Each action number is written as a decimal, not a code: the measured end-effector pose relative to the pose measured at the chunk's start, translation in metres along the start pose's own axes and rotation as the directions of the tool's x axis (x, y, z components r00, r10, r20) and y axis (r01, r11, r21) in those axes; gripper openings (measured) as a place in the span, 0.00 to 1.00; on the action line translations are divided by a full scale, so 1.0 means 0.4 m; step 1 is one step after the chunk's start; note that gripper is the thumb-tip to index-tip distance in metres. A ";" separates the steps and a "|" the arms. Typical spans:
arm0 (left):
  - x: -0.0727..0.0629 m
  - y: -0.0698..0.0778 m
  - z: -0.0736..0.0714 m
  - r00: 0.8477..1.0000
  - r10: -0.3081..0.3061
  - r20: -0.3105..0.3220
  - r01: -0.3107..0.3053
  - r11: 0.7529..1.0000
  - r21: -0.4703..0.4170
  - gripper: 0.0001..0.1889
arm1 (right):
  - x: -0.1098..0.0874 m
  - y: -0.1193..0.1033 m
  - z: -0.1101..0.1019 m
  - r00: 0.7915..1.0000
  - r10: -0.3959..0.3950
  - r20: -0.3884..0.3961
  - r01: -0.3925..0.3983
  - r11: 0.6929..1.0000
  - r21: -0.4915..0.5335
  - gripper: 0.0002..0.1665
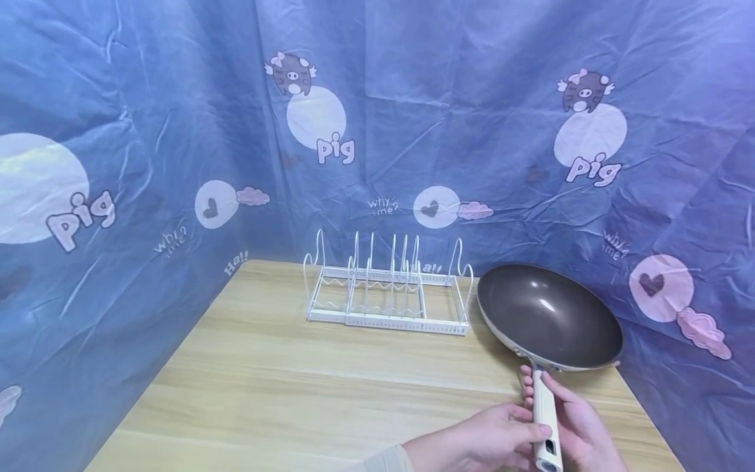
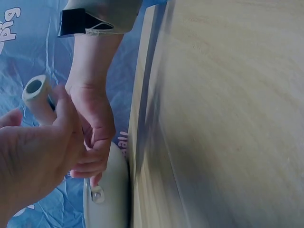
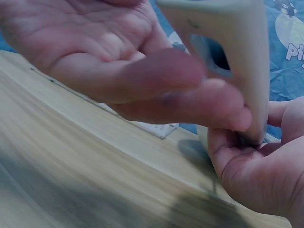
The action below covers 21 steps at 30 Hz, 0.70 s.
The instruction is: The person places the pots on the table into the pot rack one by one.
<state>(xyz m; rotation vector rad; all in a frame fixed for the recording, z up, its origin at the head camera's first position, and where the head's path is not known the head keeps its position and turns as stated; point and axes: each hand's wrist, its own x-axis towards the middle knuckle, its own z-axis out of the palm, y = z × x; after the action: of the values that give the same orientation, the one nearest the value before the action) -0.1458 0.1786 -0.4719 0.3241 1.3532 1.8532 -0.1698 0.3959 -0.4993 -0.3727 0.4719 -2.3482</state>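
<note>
A frying pan [image 1: 548, 314] with a dark inside, pale outside and cream handle [image 1: 545, 410] is at the right side of the table, its bowl away from me. My right hand [image 1: 580, 426] grips the handle near the bowl, thumb along the top and fingertips showing on the left side. Closer to the handle's end, my left hand [image 1: 492, 432] has its thumb over the top and its fingers at the side and below. The right wrist view shows the left hand's fingers [image 3: 185, 104] against the handle beside its hanging slot.
A white wire rack [image 1: 386, 321] with upright dividers stands at the back of the wooden table [image 1: 265, 393], just left of the pan. Blue printed cloth [image 1: 389, 131] hangs behind the table and along both sides.
</note>
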 end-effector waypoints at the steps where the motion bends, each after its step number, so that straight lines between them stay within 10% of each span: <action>1: 0.000 -0.001 -0.001 1.000 0.005 0.000 -0.005 1.000 -0.007 0.12 | 0.002 0.002 0.000 1.000 -0.005 -0.004 0.005 1.000 -0.011 0.46; 21: -0.006 0.000 -0.029 0.998 -0.018 0.055 0.021 0.999 -0.050 0.13 | 0.010 0.042 -0.050 0.970 -0.159 0.182 0.119 0.970 0.212 0.39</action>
<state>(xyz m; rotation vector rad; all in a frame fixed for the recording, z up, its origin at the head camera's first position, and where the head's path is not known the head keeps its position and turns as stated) -0.1512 0.1690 -0.4759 0.3318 1.2671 1.8463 -0.1706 0.3862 -0.5240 -0.5530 0.1159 -2.4348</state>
